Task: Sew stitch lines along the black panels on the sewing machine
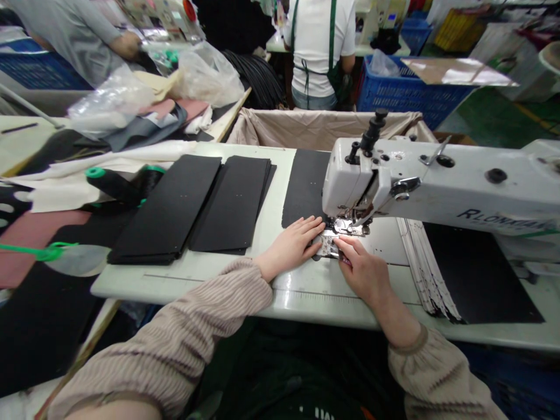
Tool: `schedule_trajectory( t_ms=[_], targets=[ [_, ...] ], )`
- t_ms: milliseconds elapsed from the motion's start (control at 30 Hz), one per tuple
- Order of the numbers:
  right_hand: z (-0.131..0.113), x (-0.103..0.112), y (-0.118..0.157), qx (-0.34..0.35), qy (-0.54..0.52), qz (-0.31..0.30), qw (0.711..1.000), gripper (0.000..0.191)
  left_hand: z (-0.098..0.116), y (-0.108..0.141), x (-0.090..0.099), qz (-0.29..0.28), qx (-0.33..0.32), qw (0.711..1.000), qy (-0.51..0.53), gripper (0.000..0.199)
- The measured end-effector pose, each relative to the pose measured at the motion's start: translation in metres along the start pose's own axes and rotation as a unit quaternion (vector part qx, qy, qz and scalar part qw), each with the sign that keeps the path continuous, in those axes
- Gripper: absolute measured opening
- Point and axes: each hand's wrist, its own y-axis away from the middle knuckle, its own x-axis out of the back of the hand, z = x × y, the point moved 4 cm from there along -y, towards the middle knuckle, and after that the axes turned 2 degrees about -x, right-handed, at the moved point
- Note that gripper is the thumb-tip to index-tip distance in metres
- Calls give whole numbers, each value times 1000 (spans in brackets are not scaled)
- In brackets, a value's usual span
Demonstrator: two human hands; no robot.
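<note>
My left hand (294,245) lies flat with its fingers stretched toward the needle area of a white sewing machine (437,175). Its fingertips are by the near edge of a black panel (304,181) that runs up to the machine head. On the right, my right hand (365,268) is curled at the metal plate (328,244) below the presser foot, its fingers closed around something small and dark that I cannot make out. Two stacks of black panels, a left one (168,210) and a right one (234,204), rest left of my hands.
White-edged black pieces (476,274) lie under the machine arm at right. Thread cones (114,184), cloth scraps and plastic bags (210,73) crowd the left. Behind the table are a cloth-lined bin (306,127), a blue crate (389,90) and two people.
</note>
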Motion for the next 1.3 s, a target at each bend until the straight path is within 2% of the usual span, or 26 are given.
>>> schedule_trajectory(
  t_ms=[633,1300],
  targets=[
    [0,-1,-1,-3,-9,0,1000,45,-4,-4,-1,-12,10,1000,0,53],
    [1,-2,-2,-9,-23,0,1000,44,-5,-4,-2,15,17,999,27,49]
  ],
)
